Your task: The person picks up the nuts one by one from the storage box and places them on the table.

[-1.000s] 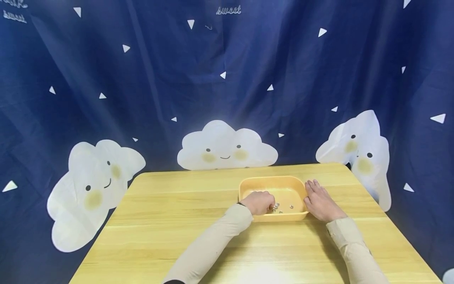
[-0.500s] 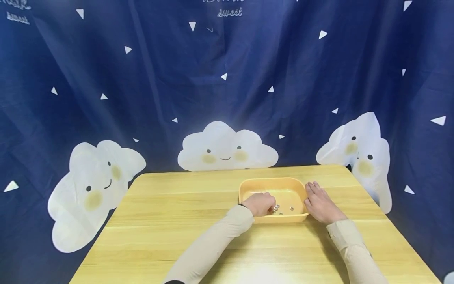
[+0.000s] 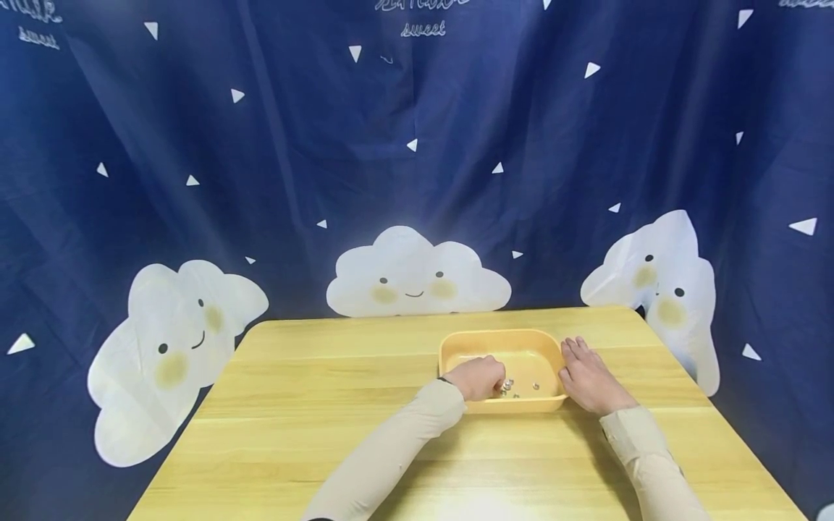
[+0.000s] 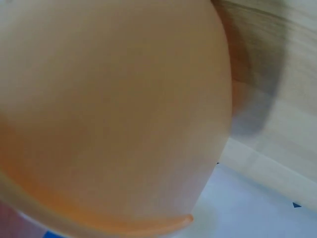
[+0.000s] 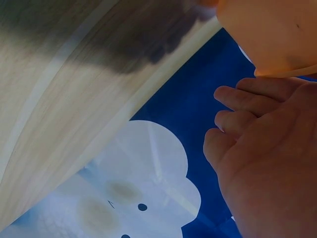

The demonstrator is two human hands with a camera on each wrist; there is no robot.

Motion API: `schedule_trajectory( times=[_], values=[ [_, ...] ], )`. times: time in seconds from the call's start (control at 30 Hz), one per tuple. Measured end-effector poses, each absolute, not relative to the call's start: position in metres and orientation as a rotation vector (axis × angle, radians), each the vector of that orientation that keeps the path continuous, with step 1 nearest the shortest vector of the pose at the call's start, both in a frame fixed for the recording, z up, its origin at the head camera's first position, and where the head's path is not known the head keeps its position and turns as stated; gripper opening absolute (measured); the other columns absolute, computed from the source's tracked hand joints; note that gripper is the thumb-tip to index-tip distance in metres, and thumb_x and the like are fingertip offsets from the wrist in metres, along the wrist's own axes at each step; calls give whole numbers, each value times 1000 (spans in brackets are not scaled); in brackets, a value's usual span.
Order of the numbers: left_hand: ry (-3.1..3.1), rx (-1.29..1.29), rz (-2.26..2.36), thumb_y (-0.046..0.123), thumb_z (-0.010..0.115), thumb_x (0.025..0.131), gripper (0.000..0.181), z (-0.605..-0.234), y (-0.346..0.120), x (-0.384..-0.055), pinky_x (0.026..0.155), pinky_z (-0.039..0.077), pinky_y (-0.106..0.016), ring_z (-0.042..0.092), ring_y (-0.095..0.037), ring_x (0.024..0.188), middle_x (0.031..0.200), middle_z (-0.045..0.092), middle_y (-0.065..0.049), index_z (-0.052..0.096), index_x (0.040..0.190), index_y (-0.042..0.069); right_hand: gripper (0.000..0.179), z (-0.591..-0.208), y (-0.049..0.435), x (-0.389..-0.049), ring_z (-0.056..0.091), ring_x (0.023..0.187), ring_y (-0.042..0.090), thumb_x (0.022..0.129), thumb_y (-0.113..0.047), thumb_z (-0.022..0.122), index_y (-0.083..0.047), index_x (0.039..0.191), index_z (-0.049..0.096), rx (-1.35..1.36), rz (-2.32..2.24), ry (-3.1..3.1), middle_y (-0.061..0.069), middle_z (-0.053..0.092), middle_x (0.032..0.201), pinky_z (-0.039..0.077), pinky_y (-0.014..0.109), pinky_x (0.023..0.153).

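Observation:
A shallow yellow-orange plastic tray (image 3: 521, 407) stands on the wooden table. My left hand (image 3: 478, 378) reaches over its near left side, fingers bent down toward the tray floor. Several small shiny metal pieces (image 3: 536, 386), too small to name surely, lie in the tray, some right beside the left fingertips. Whether those fingertips pinch one is hidden. At the tray's right end my right hand (image 3: 591, 376) rests against the rim, its fingers extended along the outside. The right wrist view shows these fingers loosely bent beside the tray wall (image 5: 277, 34). The left wrist view is filled mostly by the tray's outer wall (image 4: 124, 109).
The wooden table (image 3: 313, 420) extends to the left of the tray and in front of it. Behind the table's far edge hangs a dark blue curtain (image 3: 365, 174) with white clouds and triangles.
Both hands and the tray keep nearly the same places. The whole head view has shifted slightly, so everything sits a little lower in it.

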State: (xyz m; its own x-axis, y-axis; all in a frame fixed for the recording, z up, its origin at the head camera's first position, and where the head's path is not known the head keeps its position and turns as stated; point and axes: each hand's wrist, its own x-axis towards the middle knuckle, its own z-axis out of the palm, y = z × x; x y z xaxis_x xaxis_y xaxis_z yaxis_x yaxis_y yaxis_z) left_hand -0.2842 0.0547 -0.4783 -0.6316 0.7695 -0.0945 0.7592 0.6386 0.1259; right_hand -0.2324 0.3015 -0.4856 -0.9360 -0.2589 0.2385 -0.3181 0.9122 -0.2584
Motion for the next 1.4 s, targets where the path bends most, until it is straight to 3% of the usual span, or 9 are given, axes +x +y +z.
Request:
schedule_trajectory(
  times=[0.33, 0.53, 0.73, 0.93, 1.17, 1.4],
  values=[
    [2719, 1262, 216, -1, 73, 86, 35, -485, 52, -284, 53, 37, -13, 37, -2, 52, 62, 59, 10, 61, 57, 16, 52, -492, 301, -231, 32, 143, 63, 100, -9, 45, 24, 140, 42, 418, 493, -2900, 44, 41, 149, 30, 75, 114],
    [2714, 1236, 258, 4, 77, 88, 24, -490, 51, -284, 58, 43, -11, 45, 0, 54, 67, 68, 10, 73, 66, 14, 52, -492, 300, -231, 32, 143, 63, 100, -9, 46, 24, 140, 43, 417, 489, -2901, 44, 42, 149, 30, 74, 114],
    [2713, 1241, 260, 9, 79, 87, 19, -493, 50, -286, 64, 47, -11, 53, 1, 61, 79, 75, 10, 74, 71, 16, 51, -492, 298, -231, 34, 143, 63, 99, -8, 47, 24, 139, 44, 421, 486, -2895, 44, 43, 148, 32, 74, 113],
    [2734, 1220, 249, 15, 82, 87, 14, -492, 50, -287, 71, 52, -13, 63, -1, 71, 88, 77, 8, 75, 75, 18, 51, -492, 298, -232, 33, 143, 63, 99, -7, 45, 24, 140, 43, 409, 477, -2900, 44, 43, 148, 31, 74, 114],
    [2729, 1247, 234, 14, 81, 88, 13, -489, 50, -288, 75, 54, -14, 65, -1, 74, 87, 78, 9, 77, 76, 19, 52, -490, 298, -230, 32, 143, 63, 99, -9, 45, 23, 140, 43, 396, 481, -2903, 44, 43, 149, 29, 74, 115],
    [2716, 1274, 258, 10, 79, 88, 18, -487, 51, -292, 68, 52, -13, 61, -1, 67, 83, 76, 9, 75, 72, 18, 53, -489, 300, -232, 29, 146, 62, 100, -10, 45, 22, 143, 41, 368, 507, -2926, 43, 40, 152, 26, 74, 117]
  ],
)
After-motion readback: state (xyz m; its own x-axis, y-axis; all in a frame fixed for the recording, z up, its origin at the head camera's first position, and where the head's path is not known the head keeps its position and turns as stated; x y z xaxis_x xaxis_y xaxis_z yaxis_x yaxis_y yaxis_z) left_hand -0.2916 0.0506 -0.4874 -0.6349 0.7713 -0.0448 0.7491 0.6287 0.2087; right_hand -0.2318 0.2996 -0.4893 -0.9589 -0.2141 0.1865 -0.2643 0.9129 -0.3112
